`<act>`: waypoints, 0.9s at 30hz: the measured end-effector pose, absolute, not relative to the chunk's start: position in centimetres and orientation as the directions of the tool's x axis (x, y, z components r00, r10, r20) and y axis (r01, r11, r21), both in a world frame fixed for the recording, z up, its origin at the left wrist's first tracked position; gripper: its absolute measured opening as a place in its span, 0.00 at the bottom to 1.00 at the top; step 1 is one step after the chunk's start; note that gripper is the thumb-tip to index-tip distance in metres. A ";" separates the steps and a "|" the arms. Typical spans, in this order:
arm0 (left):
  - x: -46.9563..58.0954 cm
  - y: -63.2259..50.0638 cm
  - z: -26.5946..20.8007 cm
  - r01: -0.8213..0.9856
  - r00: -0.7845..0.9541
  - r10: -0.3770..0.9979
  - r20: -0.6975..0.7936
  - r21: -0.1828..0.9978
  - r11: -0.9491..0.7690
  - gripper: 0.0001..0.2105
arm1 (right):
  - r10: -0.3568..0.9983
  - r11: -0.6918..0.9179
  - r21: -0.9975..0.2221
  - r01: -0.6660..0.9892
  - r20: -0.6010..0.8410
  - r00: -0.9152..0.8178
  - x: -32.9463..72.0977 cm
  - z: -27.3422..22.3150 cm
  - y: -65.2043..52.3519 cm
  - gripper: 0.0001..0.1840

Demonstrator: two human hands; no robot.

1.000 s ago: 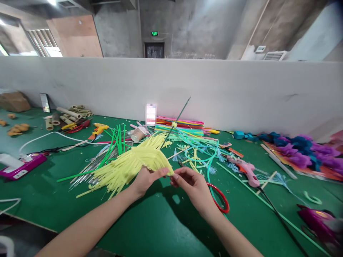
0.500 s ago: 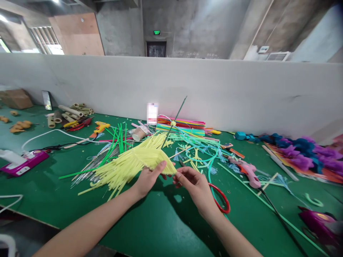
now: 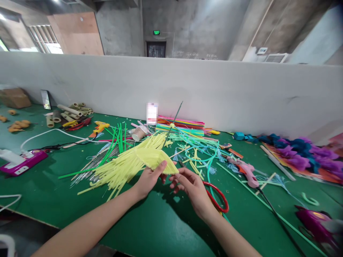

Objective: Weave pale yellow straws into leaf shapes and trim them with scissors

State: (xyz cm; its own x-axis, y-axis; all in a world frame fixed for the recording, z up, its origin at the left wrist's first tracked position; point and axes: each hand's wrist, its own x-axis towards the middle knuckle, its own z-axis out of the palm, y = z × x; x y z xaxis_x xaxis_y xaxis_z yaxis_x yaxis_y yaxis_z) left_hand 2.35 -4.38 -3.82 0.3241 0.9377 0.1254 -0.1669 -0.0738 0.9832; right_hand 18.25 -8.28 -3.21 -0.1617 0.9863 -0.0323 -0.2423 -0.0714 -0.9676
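A yellow, fan-shaped piece made of pipe cleaners [image 3: 154,159] is in my left hand [image 3: 150,180], gripped with the thumb on top and the fingers underneath. At its pointed right end, the thumb and index finger of my right hand [image 3: 191,185] pinch the tip, the other fingers curled loosely. A thin dark green stem [image 3: 177,113] with a small yellow knot rises behind the piece. Scissors with red handles [image 3: 226,205] show behind my right hand; whether the hand also supports them I cannot tell. Many loose yellow pipe cleaners [image 3: 115,173] lie just left of the piece.
Bundled coloured pipe cleaners [image 3: 184,123] lie at the back beside a lit phone [image 3: 152,113]. A pink glue gun [image 3: 250,175] is on the right, a yellow glue gun [image 3: 101,126] on the left. Purple power strips [image 3: 29,162] and cords sit toward the sides. A white partition [image 3: 227,92] stands behind.
The stem has tilted lower and slightly left. My right-hand fingers have shifted and spread a little at the tip of the yellow piece. The red scissor handles have turned slightly.
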 end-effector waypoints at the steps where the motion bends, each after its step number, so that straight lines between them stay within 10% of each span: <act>1: 2.4 -4.4 -3.7 -0.162 0.321 0.939 0.122 0.984 -0.073 0.21 | 0.987 -0.075 -0.968 -0.239 -0.039 -0.154 18.2 -3.1 -8.3 0.14; 27: 1.8 -4.9 -3.9 0.270 0.452 0.799 0.397 0.793 -0.546 0.15 | 0.974 -0.223 -0.941 -0.256 -0.225 -0.021 18.4 -4.3 -7.5 0.16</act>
State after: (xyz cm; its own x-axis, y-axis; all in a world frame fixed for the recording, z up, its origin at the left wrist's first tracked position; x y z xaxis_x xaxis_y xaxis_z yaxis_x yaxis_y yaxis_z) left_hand 1.82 -4.86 -3.87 0.4520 0.7990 0.3967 0.2697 -0.5463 0.7930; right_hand 18.42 -7.49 -4.25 -0.0213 0.9740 -0.2254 -0.2557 -0.2233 -0.9406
